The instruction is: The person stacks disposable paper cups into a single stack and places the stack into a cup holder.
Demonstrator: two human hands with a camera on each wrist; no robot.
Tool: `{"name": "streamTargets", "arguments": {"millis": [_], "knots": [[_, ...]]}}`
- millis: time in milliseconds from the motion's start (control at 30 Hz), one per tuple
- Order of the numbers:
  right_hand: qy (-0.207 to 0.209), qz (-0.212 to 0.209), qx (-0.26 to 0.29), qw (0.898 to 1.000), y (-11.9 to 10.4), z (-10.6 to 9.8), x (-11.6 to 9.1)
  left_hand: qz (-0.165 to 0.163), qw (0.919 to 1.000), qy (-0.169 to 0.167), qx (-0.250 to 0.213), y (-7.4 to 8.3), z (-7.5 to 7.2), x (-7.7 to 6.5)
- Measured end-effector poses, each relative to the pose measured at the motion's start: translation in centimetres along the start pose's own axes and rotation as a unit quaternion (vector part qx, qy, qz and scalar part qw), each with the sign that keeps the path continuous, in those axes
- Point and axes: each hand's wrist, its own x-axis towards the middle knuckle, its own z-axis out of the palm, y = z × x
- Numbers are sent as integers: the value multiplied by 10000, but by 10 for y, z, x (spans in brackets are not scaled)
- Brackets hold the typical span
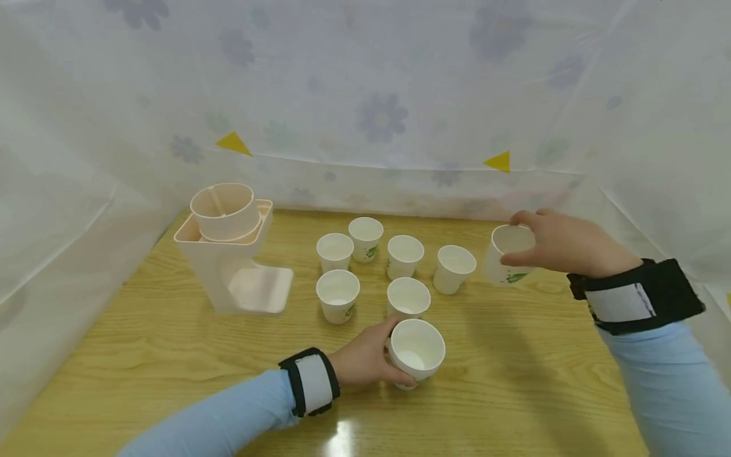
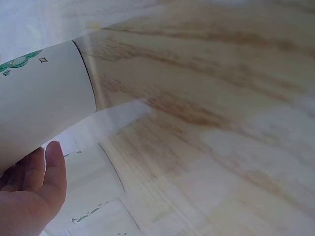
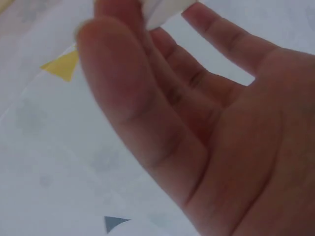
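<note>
My left hand (image 1: 371,358) grips a white paper cup (image 1: 419,349) by its side, nearest the front of the group. In the left wrist view that cup's wall (image 2: 44,103) shows a green print, with the fingers (image 2: 55,172) against it. At the right, my right hand (image 1: 571,244) holds another paper cup (image 1: 502,270) near its rim, thumb on the near side. The right wrist view shows the curled fingers and only a sliver of the cup (image 3: 167,12). Between the hands stand several upright paper cups, among them one (image 1: 454,270) nearest the right hand and one (image 1: 408,297) just behind the left.
A cream-coloured dispenser-like stand (image 1: 211,266) with a round open top (image 1: 225,219) is at the left on the wooden table (image 1: 171,374). Behind the table hangs a flowered white curtain (image 1: 342,95) with yellow triangles (image 1: 234,143).
</note>
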Motion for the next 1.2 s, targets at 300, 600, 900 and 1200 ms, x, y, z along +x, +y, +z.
{"name": "streamTargets", "arguments": {"millis": [300, 600, 900, 1200], "knots": [[846, -992, -121, 9914, -56, -9, -30, -51, 10000, 21, -20, 0, 0, 0], [789, -1642, -50, 9833, -100, -2, -49, -84, 9999, -103, -51, -1, -2, 0], [705, -1978, -45, 9777, -123, 21, -45, -3, 9999, -124, 16, -1, -2, 0], [1011, -1893, -290, 9763, -137, 39, -40, -43, 9999, -113, 80, 1, -3, 0]]}}
